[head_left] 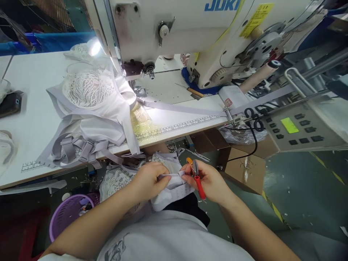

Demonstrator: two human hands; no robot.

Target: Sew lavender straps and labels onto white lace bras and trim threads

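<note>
A pale lilac-white bra (174, 195) with lace cups lies across my lap, below the table edge. My left hand (150, 179) is closed, thumb and fingers pinching its band edge. My right hand (210, 179) pinches the same edge a little further right with thumb and fingertips. Thread snips (199, 186) with a red and an orange handle sit in that right hand, across its fingers. More lace bras (95, 108) are heaped on the white table (35, 90), their straps hanging over its front edge.
A sewing machine (174, 29) stands over the table, with a lilac elastic band (187, 108) running right from it. A control panel (301, 127) juts out at right. Below are cardboard boxes (244, 168) and a purple basket (58, 214). A phone (11, 104) lies at far left.
</note>
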